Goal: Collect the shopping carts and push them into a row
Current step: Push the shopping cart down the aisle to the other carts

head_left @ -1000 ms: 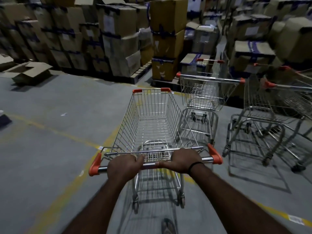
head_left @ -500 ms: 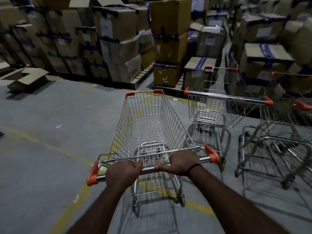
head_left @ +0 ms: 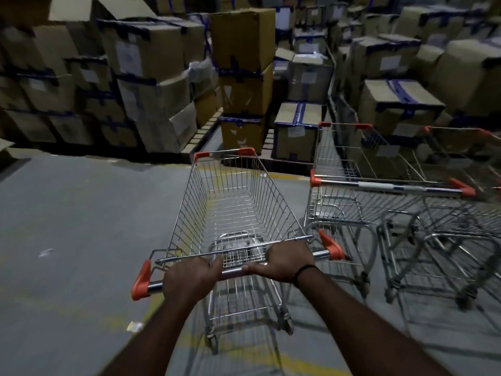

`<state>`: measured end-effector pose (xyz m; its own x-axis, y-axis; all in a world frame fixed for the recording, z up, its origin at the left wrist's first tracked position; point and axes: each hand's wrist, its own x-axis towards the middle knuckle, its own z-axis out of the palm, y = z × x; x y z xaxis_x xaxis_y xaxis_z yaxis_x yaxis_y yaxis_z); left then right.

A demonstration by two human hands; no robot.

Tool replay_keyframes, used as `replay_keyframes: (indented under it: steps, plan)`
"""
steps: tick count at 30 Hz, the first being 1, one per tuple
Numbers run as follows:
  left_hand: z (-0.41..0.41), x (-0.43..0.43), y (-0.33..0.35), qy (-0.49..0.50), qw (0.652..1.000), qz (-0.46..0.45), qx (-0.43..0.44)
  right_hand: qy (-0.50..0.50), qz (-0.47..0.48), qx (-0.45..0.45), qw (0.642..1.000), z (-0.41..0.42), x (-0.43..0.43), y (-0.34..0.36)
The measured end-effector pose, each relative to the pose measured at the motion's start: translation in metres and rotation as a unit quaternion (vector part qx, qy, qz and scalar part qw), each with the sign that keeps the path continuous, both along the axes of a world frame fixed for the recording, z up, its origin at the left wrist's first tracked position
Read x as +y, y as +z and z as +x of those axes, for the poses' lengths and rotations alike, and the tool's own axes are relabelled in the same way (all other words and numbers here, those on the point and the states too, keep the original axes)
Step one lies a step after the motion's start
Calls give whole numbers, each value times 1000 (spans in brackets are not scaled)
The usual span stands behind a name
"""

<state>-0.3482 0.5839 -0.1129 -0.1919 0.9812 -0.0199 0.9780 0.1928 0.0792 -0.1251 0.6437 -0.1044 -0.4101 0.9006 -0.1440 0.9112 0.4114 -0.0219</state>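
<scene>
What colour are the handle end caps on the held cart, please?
Orange end caps, head view.

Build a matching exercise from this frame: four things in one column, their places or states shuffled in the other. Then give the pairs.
1 left hand
2 black wristband
3 parked cart
4 stacked boxes

A on the wrist of the right hand
B on pallets beyond the carts
C grips the handle of the pushed cart
D stands right of the pushed cart

Pairs: 1-C, 2-A, 3-D, 4-B
</scene>
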Motion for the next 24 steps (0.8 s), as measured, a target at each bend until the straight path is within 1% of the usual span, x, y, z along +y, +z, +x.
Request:
replay_keyframes:
  steps: [5, 10, 17, 24]
  plan:
    - [-42, 67, 1, -38, 999, -11, 13, -35, -7, 8, 999, -35, 44, 7]
    - [-63, 133, -2, -69, 997, -19, 17, -41, -3, 0, 999, -51, 93, 6]
    - [-63, 238, -12, -91, 996, -19, 5, -60, 10, 6, 998, -43, 178, 2]
    - [-50, 323, -14, -140, 990, -28, 21, -89, 1, 16, 996, -26, 238, -2]
